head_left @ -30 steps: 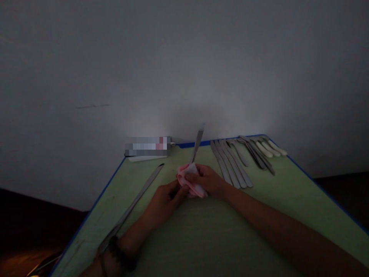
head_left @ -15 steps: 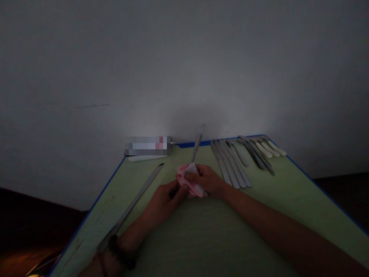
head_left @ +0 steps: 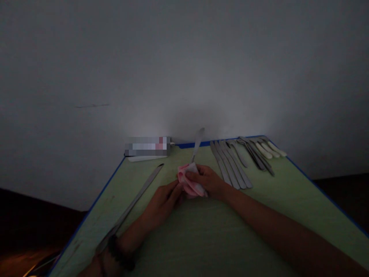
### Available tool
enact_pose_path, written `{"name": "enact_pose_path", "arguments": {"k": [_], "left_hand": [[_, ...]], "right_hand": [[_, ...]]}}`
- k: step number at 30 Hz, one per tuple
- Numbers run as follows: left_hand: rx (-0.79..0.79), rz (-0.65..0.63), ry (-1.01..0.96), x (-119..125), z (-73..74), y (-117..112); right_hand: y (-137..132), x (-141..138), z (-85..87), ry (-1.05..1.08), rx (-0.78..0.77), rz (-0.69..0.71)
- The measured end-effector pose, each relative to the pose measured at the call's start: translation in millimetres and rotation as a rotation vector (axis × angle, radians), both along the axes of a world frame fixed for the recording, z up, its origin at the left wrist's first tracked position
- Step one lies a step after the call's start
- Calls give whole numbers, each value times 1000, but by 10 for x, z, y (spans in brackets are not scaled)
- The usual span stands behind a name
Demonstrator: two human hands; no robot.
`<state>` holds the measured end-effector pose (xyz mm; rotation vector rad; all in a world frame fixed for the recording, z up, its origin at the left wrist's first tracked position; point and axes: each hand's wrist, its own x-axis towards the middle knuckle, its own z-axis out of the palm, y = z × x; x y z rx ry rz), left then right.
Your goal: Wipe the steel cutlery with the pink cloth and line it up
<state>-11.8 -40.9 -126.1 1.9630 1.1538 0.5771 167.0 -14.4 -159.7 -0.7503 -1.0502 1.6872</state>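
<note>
A table knife point(head_left: 198, 144) points up and away from me over the table, its lower part wrapped in a folded pink-and-white cloth point(head_left: 191, 188). From the right, my right hand point(head_left: 209, 182) is closed around the cloth and the knife inside it, thumb on top. My left hand point(head_left: 165, 200) grips the cloth's left side, with its fingertips partly hidden behind the folds. Under my left wrist and forearm, a long knife point(head_left: 141, 192) lies diagonally on the table.
Several knives point(head_left: 230, 165) lie side by side right of my hands. Beyond them are dark-handled cutlery point(head_left: 255, 154) and white-handled cutlery point(head_left: 266, 150). A blurred-out box point(head_left: 147, 146) stands at the back left. The green table point(head_left: 219, 238) has blue edging and meets a grey wall.
The knife's blade has turned slightly, so its flat side shows more broadly. My left thumb has slid left and down off the front of the cloth; my right hand stays in place.
</note>
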Motion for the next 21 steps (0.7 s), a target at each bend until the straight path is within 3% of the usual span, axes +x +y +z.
{"name": "enact_pose_path", "arguments": {"k": [3,6,15,21], "left_hand": [[15,-34,8,-24,-1,-7],[6,-137,54,-45,-18,-11],[-51,-187,48,-23,-15,-12],[55,-128,140,-20,-69,-13]], "right_hand": [[31,-13,10,208,-183,-48],[48,-7,37,295,-258,-71],[21,-10,55,214,-169,-100],[26,-20,54,270,-162,-78]]}}
